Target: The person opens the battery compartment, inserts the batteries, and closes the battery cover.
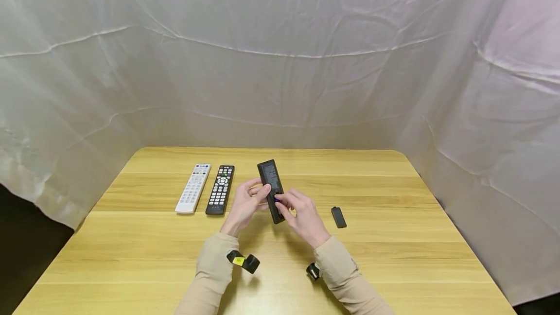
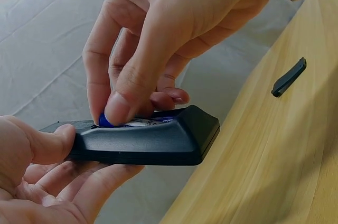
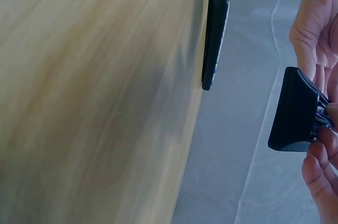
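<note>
My left hand (image 1: 246,203) grips a black remote control (image 1: 270,176) above the table, back side up, thumb on one side and fingers beneath. The remote's battery compartment lies uncovered, with blue and white battery surfaces (image 2: 142,122) showing in it. At the compartment, my right hand (image 1: 305,215) pinches the blue end of a battery (image 2: 107,121) between thumb and index finger. How many batteries lie inside is hidden by the fingers. In the right wrist view, the remote's end (image 3: 292,113) hides part of the work. The small black battery cover (image 1: 339,217) lies apart, right of my right hand.
A white remote control (image 1: 193,188) and a second black remote control (image 1: 220,190) lie side by side, buttons up, left of my left hand. The wooden table (image 1: 393,266) has pale sheeting (image 1: 280,86) hung around its back and sides.
</note>
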Motion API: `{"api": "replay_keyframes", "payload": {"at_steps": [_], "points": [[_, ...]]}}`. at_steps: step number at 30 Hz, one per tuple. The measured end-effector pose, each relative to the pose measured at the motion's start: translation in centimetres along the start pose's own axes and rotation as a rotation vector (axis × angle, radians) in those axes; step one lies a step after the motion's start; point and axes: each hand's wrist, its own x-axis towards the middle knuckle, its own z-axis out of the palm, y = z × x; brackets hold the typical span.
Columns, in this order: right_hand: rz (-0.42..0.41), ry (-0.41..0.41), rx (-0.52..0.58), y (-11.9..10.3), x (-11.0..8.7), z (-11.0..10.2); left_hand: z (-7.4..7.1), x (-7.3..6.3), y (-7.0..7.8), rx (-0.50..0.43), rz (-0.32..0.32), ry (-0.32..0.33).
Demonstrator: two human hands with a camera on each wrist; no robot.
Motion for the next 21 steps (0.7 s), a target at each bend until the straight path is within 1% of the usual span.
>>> {"api": "replay_keyframes", "payload": {"at_steps": [5, 9, 21], "points": [[0.012, -0.004, 0.005, -0.02, -0.03, 0.03, -0.06, 0.07, -0.04, -0.011, 0.001, -0.005], [0.002, 0.002, -0.006, -0.03, -0.06, 0.03, -0.06, 0.08, -0.08, -0.017, 0.003, -0.001], [-0.104, 0.064, -0.093, 0.04, -0.08, 0.25, 0.04, 0.0, 0.09, -0.041, 0.014, 0.003]]}}
